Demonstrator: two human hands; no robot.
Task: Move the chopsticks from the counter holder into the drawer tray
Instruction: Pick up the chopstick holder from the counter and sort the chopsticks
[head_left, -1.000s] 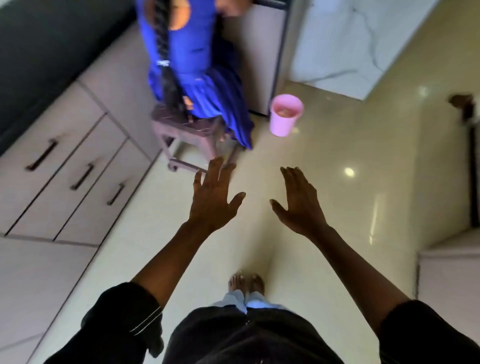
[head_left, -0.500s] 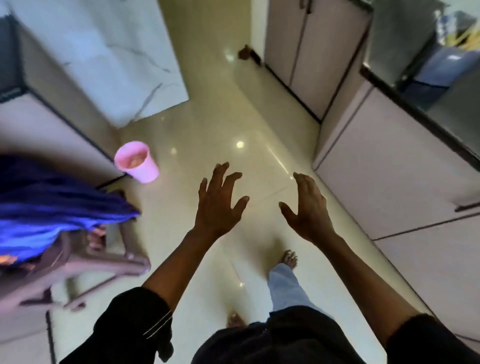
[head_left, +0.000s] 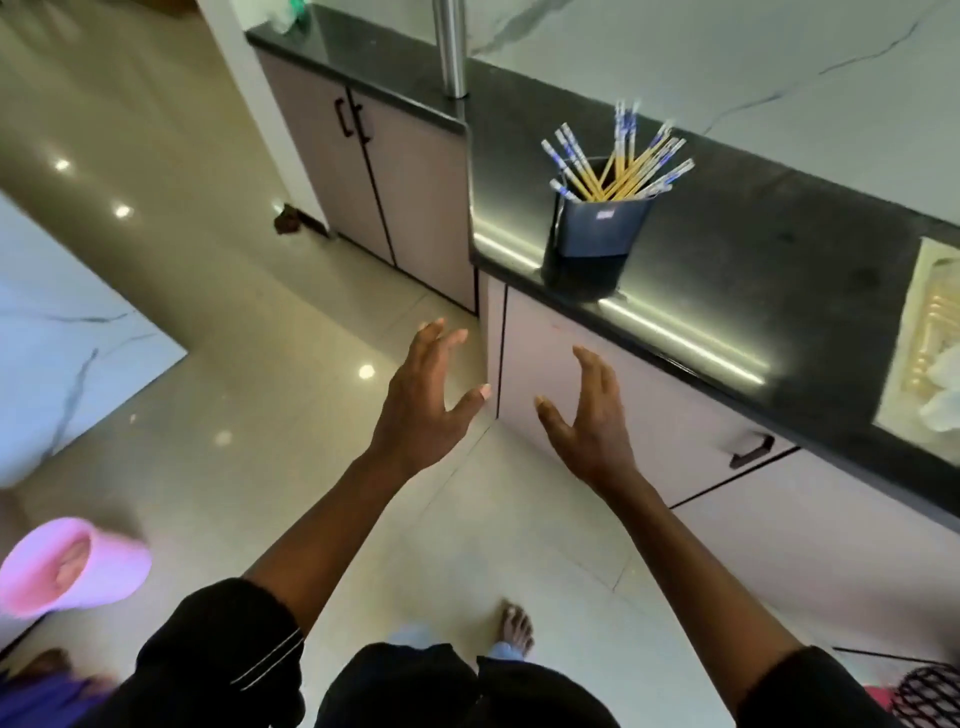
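Several yellow chopsticks (head_left: 621, 163) with blue-and-white tops stand fanned out in a dark holder (head_left: 592, 239). The holder sits near the front edge of a black counter (head_left: 769, 270). Below the counter is a pale drawer front (head_left: 649, 410) with a dark handle (head_left: 750, 451); it is closed. My left hand (head_left: 423, 400) and my right hand (head_left: 589, 415) hover in front of me, below the holder, fingers spread and holding nothing. The drawer tray is not visible.
A steel pole (head_left: 451, 47) rises from the counter behind the holder. A pink bucket (head_left: 72, 566) stands on the glossy floor at lower left. Cabinet doors (head_left: 363, 176) run along the back. A yellowish tray (head_left: 930, 353) lies on the counter at right.
The view has swung right, from the seated person and floor to the counter with the chopstick holder. Both hands stay raised, spread and holding nothing.
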